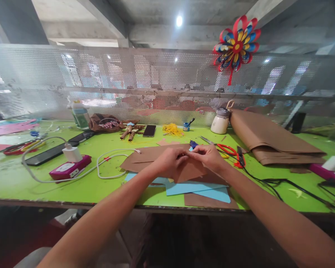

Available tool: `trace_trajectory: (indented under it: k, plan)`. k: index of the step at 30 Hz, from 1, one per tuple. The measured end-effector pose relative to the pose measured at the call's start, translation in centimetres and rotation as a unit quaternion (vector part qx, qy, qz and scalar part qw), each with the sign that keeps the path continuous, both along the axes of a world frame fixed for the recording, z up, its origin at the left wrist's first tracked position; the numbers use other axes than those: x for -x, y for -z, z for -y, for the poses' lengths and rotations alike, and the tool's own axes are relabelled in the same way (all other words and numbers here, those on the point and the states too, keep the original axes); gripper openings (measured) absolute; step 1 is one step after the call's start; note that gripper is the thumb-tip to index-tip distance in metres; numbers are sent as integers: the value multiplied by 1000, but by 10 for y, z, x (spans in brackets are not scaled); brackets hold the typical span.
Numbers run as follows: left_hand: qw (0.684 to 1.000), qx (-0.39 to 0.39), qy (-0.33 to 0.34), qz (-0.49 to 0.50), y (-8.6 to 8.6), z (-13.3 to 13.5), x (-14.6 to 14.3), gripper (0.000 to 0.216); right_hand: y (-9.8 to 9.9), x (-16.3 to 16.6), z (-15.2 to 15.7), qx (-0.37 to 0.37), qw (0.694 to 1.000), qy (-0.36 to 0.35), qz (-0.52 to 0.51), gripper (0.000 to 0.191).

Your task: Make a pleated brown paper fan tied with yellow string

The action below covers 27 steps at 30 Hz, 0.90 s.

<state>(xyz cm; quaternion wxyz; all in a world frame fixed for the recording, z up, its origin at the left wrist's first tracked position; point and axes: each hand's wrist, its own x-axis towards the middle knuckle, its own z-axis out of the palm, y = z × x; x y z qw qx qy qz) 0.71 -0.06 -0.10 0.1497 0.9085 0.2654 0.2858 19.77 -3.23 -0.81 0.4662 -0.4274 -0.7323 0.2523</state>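
Brown paper (190,172) beneath left hand (171,162) and right hand (212,158), close together; cannot tell whether clamped on anything. Scissors (209,141) and black cable (252,175) to right, white cable (120,150) overlying paper at left, blue paper (181,190) protruding below.

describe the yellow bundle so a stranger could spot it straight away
On the green table, look toward the back, near the perforated screen. Between the dark phone and small blue jar sits the yellow bundle, a stringy tangle, unlike those solid neighbours.
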Motion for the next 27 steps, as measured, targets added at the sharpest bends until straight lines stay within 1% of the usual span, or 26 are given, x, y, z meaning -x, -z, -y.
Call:
trace_trajectory:
  k: [3, 6, 9, 12, 15, 18, 20, 23, 27]
  plan:
    - [1000, -18, 12, -2, -1, 1, 2, 26, 1, 2, 1, 18, 999, -27, 7, 29]
    - [1000, -9, 15, -2, -3, 2, 2, 28, 0, 3, 2, 8, 999, -34, 0, 30]
    - [1000, 4, 22, -11, -6, 3, 2, 26, 1, 1, 1, -4, 1000, -26, -6, 30]
    - [999, 8, 29, -30, -7, 2, 4, 25, 3, -3, -2, 5, 1000, -7, -28, 32]
    - [999, 9, 14, -44, -6, 0, 8, 26, 2, -6, -5, 21, 998, 17, -64, 32]
    - [999, 18, 9, -48, -5, -2, 10, 28, -1, -8, -5, 30, 996, 34, -79, 33]
    - [998, 31, 18, -49, -7, -1, 11, 29, -3, -8, -5, 46, 995, 35, -87, 34]
    - [995, 72, 38, -49, -11, 0, 12, 32, -5, -10, -5, 70, 994, 20, -82, 36]
    - [992, 105, 44, -55, -13, -1, 14, 33, -5, -12, -6, 78, 994, 3, -74, 35]
